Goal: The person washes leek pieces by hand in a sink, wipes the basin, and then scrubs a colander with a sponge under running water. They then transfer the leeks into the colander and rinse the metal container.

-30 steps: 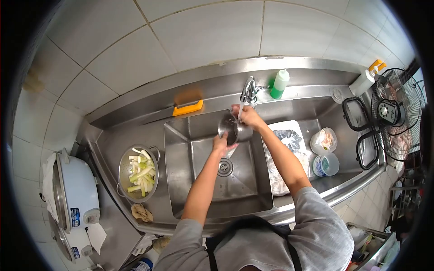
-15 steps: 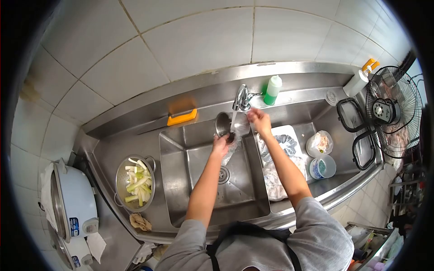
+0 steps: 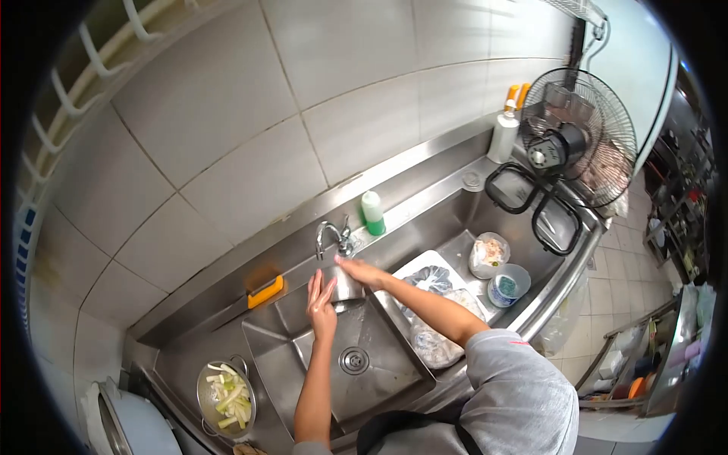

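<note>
Under the spout of the faucet (image 3: pixel 328 236), a shiny, cylinder-shaped steel container (image 3: pixel 348 287) is tilted over the basin with its rim downward. My left hand (image 3: pixel 321 303) presses its left side, fingers stretched along the metal. On the other side my right hand (image 3: pixel 359 271) bears against its upper part, so the container sits between both hands. The inside of the container is hidden, and no running water can be made out. Below lies the steel sink basin (image 3: pixel 303 379) with its drain (image 3: pixel 354 361).
A colander (image 3: pixel 203 409) of cut green-white stalks stands left. An orange-handled tool (image 3: pixel 265 293) lies behind the basin, near a green soap bottle (image 3: pixel 372 213). Right are a white tray (image 3: pixel 413 267) with bagged food, two plastic tubs (image 3: pixel 489 255), a black-framed lid (image 3: pixel 509 189) and a fan (image 3: pixel 580 136).
The view has turned and shifted. My right hand, earlier apart beside the faucet, now touches the container. The container has tipped from opening sideways to rim down; the water stream no longer shows.
</note>
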The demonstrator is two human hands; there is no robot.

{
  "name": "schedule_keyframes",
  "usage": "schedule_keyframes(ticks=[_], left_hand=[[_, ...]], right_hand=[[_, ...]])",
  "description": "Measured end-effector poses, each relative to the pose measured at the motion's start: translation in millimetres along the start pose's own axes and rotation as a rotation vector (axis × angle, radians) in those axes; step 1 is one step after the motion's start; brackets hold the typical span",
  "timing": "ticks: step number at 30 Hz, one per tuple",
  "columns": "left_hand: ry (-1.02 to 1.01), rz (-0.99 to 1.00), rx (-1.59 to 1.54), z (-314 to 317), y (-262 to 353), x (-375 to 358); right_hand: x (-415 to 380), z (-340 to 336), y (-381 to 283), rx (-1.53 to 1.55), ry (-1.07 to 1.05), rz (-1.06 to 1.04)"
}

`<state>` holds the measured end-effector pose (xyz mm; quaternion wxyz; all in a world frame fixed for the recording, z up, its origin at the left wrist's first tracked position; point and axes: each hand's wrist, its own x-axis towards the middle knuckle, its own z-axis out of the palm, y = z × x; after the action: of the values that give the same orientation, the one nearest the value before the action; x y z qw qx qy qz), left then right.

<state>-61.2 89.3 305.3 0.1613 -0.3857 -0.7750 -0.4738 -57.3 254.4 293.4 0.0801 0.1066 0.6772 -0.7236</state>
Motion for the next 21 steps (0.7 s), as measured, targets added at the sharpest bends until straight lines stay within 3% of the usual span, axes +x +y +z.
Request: schedule_keyframes(ticks=[2, 4, 6, 8, 10, 12, 14, 16, 18, 20, 21], left_hand=[[-0.056, 0.159, 0.101, -17, 19, -15], [-0.021, 0.158, 0.034, -30, 28, -30], [0.011, 0.146, -0.044, -42, 33, -51], [-0.184, 0.369, 0.116, -49, 33, -71], [-0.255, 0.446, 0.138, -60, 32, -89], [-0.239, 0.503, 0.134, -77, 49, -80], [-0.062, 0.592, 0.151, -86, 66, -66], [-0.084, 0.590, 0.222, -86, 72, -71], [-0.221, 0.439, 0.217, -72, 71, -82], [-0.584, 0.114, 0.152, -56, 33, -120], [-0.752, -0.079, 0.178, -54, 8, -143]], right_hand=[[-48, 7, -11, -0.021, -0.168, -0.196], [-79, 16, -22, -0.098, -0.253, -0.277], [-95, 26, -15, 0.029, -0.290, -0.193], [-98, 28, 12, 0.013, -0.308, -0.110], [-124, 31, -1, -0.309, -0.379, -0.039], [-127, 41, -9, -0.335, -0.366, -0.164], [-156, 55, -43, -0.170, -0.242, -0.458], [-174, 54, -59, -0.179, -0.143, -0.403], [-177, 47, -30, -0.439, 0.155, -0.429], [-196, 21, -10, -0.655, 0.344, -0.330], [-204, 5, -3, -0.553, 0.375, -0.232]])
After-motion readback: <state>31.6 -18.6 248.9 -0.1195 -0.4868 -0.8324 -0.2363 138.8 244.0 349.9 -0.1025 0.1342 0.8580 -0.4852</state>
